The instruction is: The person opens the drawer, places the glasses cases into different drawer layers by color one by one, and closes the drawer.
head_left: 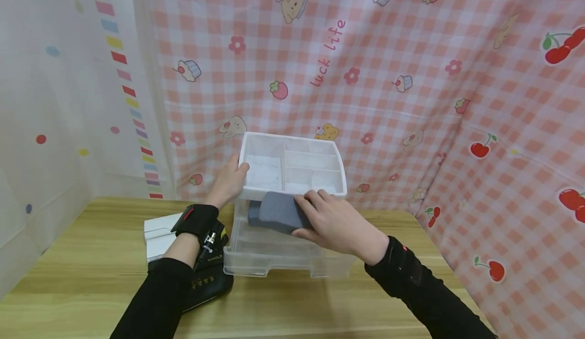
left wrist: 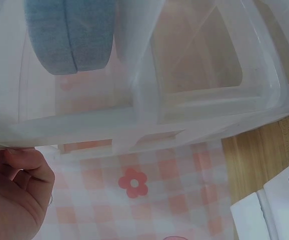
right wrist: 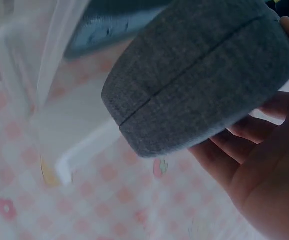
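My left hand (head_left: 230, 182) grips the left side of a white compartment tray (head_left: 338, 192), which is tilted up above a clear plastic storage box (head_left: 247, 267). In the left wrist view, the fingertips of that left hand (left wrist: 17, 195) pinch the tray's edge. My right hand (head_left: 335, 221) holds a grey fabric-covered case (head_left: 281, 213) by its right end, just under the tray's front edge. A seam runs along the case (right wrist: 199, 75) in the right wrist view, with fingers below it and the thumb at its end. Another grey-blue shape (head_left: 254, 214) shows behind the case.
Left of the box, a white carton (head_left: 157, 235) and a black pouch (head_left: 207, 288) lie on the wooden table (head_left: 91, 278). A pink checked cloth (head_left: 283, 64) hangs behind and along the right side. Pale dotted sheeting (head_left: 59, 100) covers the left.
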### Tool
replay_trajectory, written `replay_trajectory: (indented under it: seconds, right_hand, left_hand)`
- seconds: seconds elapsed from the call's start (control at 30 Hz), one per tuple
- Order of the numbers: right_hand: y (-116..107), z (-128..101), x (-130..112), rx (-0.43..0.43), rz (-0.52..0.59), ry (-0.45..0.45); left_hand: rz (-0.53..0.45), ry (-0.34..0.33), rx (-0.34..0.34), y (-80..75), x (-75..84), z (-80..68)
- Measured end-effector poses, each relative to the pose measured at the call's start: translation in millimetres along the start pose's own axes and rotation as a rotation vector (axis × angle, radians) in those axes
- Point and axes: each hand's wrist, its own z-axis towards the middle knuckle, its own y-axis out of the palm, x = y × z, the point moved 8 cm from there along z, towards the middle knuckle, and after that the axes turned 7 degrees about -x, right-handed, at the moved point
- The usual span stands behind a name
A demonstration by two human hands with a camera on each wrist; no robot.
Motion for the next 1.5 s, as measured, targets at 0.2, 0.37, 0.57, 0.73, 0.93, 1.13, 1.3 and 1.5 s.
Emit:
replay_trajectory:
  seconds: [0.2,0.37,0.57,0.73,0.93,1.13,1.3,1.5]
  right_hand:
    - [12.2,6.0,-13.6,-0.082,0.007,-0.059]
    - [17.5,11.0,-21.2,-0.139,-0.005,-0.109]
    - [29.3,16.1,-28.8,-0.233,-0.058,-0.141]
    - [34.7,18.5,-32.5,-0.251,-0.086,-0.155]
    - [39.8,21.2,-35.7,-0.271,-0.097,-0.169]
    - [44.5,21.9,-37.1,-0.313,-0.092,-0.178]
    - [45.2,22.1,-37.3,-0.316,-0.094,-0.176]
    - [44.1,22.5,-37.1,-0.309,-0.077,-0.173]
  left_hand:
    - [0.004,0.012,0.007,0.1,1.7,-1.0]
    - [-0.002,0.012,0.010,-1.0,1.9,-1.8]
    - [0.010,0.026,0.023,-1.5,2.2,0.0]
    - [0.003,0.032,0.018,0.1,1.7,1.2]
    - [0.003,0.028,0.017,-0.1,2.3,0.5]
    - [-0.004,0.035,0.005,0.5,1.6,0.6]
    - [-0.008,0.026,0.006,0.1,1.2,0.2]
    - [-0.010,0.027,0.011,-0.6,1.9,0.1]
